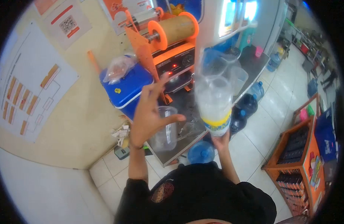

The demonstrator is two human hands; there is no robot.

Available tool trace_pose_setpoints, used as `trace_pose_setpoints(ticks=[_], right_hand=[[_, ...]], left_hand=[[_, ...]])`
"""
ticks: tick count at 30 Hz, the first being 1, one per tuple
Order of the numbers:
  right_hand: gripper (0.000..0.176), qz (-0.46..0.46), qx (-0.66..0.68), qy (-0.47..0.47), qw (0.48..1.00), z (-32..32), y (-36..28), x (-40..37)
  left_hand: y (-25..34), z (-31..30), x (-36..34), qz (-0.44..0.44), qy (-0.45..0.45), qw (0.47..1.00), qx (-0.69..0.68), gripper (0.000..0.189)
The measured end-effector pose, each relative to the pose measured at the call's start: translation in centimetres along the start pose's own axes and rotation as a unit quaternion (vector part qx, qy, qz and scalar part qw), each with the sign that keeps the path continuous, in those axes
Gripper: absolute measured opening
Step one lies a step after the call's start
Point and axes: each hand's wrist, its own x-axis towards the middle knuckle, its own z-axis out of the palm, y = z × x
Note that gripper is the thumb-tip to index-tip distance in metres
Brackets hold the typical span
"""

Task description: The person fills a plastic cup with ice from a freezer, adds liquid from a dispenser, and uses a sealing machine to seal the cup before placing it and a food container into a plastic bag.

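My right hand (221,140) grips the bottom of a stack of clear plastic cups (213,99), whose outer cup has a yellow and blue print. My left hand (147,115) is raised with its fingers spread and holds nothing. Just beside its thumb stands a clear plastic container (166,136) on the dark counter (179,146). Past my left fingers is an orange cup sealing machine (175,56) with a roll of film (178,29) on top and red lights lit on its panel.
A blue cooler box (127,87) with a plastic bag (120,69) on its lid stands by the wall. More clear pitchers (239,76) sit behind the cup stack. Water jugs (201,152) line the floor beside the counter. An orange shelf (297,160) stands at right.
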Motion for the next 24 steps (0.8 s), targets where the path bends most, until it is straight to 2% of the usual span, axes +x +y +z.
trace_pose_setpoints(ticks=[1,2,4,5,7,9,11,12,13,15,16,18,19,20,21,22,24], right_hand=[[0.051,0.005,-0.009,0.000,1.000,-0.1,-0.2,0.2],[0.050,-0.021,-0.069,-0.034,0.997,-0.4,-0.8,0.4],[0.046,-0.061,-0.163,-0.069,0.982,0.4,-1.5,0.0],[0.046,-0.058,-0.170,-0.070,0.981,1.1,-1.7,-0.1],[0.043,-0.106,-0.167,-0.058,0.979,1.9,-1.8,-0.8],[0.040,-0.155,-0.226,-0.008,0.962,4.4,-1.5,-2.1],[0.046,-0.287,-0.342,0.018,0.895,9.1,0.1,-3.6],[0.046,-0.288,-0.344,0.022,0.894,11.0,0.8,-3.7],[0.050,-0.354,-0.468,0.028,0.810,12.6,1.4,-3.6],[0.062,-0.457,-0.667,0.005,0.588,14.6,2.8,-2.1],[0.060,-0.455,-0.711,-0.014,0.536,14.9,4.1,-0.6],[0.059,-0.533,-0.753,-0.130,0.362,16.7,8.3,1.0],[0.058,-0.498,-0.767,-0.198,0.354,17.1,10.3,1.6],[0.061,-0.500,-0.772,-0.240,0.311,16.1,12.2,3.6],[0.063,-0.471,-0.785,-0.278,0.292,15.4,13.8,4.7],[0.064,-0.440,-0.796,-0.313,0.273,15.6,15.1,5.1],[0.063,-0.451,-0.785,-0.320,0.280,16.4,16.2,5.5]], left_hand=[[0.0,1.0,0.3,-0.016,-0.016,0.999,0.033,0.053],[-0.2,1.8,0.1,-0.021,-0.007,0.999,0.031,0.053],[-1.1,2.9,-0.3,0.072,-0.011,0.997,-0.017,0.041],[-2.4,3.2,-0.8,0.068,-0.004,0.997,-0.019,0.041],[-5.9,4.3,-2.8,0.044,-0.062,0.996,-0.052,0.037],[-9.7,6.5,-5.0,-0.006,0.026,0.996,-0.082,0.020],[-16.2,9.1,-7.7,-0.171,0.036,0.978,-0.116,0.020],[-20.6,11.3,-9.2,-0.112,0.071,0.991,-0.038,0.021],[-24.2,13.3,-10.7,-0.050,0.104,0.992,0.040,0.023],[-26.9,14.7,-13.0,-0.185,-0.054,0.979,0.061,0.036],[-29.2,16.6,-14.1,-0.184,-0.058,0.979,0.058,0.036],[-32.9,20.5,-15.6,-0.250,-0.087,0.955,0.133,0.048],[-32.3,19.9,-15.6,-0.244,-0.094,0.956,0.131,0.048],[-30.9,18.5,-15.0,-0.295,-0.164,0.939,0.058,0.053],[-29.8,17.2,-14.4,-0.341,-0.233,0.910,-0.013,0.058],[-29.6,16.4,-14.6,-0.332,-0.243,0.911,-0.012,0.058],[-28.8,14.7,-15.7,-0.369,-0.187,0.900,-0.136,0.059]])
